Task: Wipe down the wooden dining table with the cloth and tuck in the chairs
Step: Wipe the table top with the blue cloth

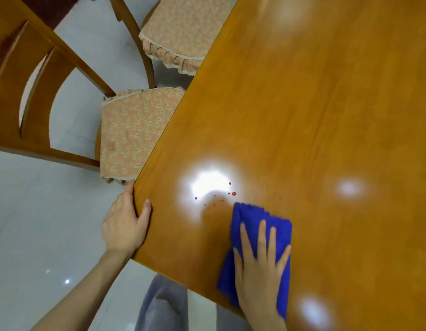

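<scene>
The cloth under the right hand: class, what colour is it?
The cloth is bright blue, clearest in the head view.

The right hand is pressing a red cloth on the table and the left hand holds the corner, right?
Almost. The head view shows the cloth is blue, not red. Only some small spots nearby are red. The right hand does press it on the table, and the left hand holds the corner.

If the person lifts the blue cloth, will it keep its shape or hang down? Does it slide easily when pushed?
Probably floppy: the blue cloth lies folded with soft wavy edges, so it would hang limp. Pressed by the right hand, it likely slides easily; the table looks glossy.
</scene>
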